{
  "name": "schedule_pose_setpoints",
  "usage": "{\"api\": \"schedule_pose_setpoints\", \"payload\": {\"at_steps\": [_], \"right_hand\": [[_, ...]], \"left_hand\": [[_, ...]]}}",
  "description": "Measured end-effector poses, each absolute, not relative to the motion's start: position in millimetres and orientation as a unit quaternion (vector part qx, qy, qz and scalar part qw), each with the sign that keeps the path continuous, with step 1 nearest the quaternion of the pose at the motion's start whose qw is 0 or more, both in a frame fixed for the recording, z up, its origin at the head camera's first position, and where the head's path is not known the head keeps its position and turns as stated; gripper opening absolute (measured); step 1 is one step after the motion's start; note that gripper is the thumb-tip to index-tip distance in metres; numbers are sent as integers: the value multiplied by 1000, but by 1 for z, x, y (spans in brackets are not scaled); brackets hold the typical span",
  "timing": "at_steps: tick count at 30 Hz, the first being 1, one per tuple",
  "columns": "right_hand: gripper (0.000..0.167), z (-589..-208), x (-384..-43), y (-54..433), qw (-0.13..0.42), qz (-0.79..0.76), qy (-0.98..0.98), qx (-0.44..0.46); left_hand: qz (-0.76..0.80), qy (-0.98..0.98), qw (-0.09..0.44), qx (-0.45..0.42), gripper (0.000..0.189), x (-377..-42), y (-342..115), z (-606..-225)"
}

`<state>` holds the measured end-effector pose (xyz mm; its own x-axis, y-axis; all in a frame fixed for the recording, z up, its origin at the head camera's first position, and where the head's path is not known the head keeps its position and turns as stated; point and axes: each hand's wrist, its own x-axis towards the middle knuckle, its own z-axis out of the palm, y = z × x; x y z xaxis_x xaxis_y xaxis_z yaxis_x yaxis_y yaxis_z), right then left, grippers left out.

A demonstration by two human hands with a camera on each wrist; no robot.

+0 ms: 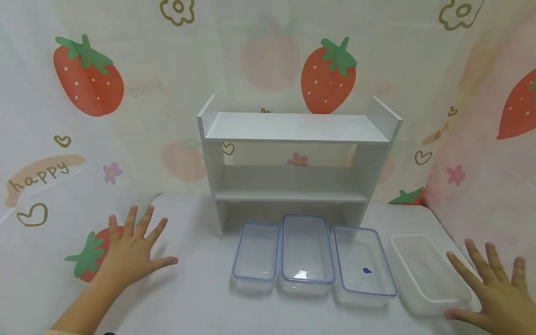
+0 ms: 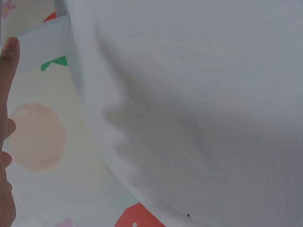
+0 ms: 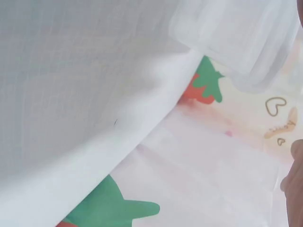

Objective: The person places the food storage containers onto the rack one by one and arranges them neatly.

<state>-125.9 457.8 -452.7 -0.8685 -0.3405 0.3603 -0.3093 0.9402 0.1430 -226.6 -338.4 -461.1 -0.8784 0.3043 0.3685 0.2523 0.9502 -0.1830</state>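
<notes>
My left hand [image 1: 131,258] hovers over the left side of the white table, fingers spread and holding nothing. On the right, my right hand [image 1: 498,293] is also spread with nothing in it, beside a frosted lidded container [image 1: 431,270]. Left of that stand three clear containers with blue-rimmed lids: one with a small blue mark [image 1: 364,260], a larger middle container [image 1: 307,249], and a smaller container [image 1: 256,251]. Part of the left hand [image 2: 7,94] edges into the left wrist view. The right wrist view catches the frosted container [image 3: 232,33] and a sliver of the right hand [image 3: 296,179].
A white shelf unit [image 1: 291,193] with two levels stands behind the containers, its boards bare. Curtains printed with strawberries [image 1: 328,79] hang around the back and sides. The white tabletop [image 1: 188,288] spreads out left of the containers.
</notes>
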Motion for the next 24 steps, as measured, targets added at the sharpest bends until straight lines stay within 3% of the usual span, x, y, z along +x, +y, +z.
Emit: {"api": "schedule_pose_setpoints", "payload": {"at_steps": [24], "right_hand": [[142,-461,-126,447,219,-1,-959,179]], "left_hand": [[-42,-972,209,-104,108,-242,-299,-458]]}}
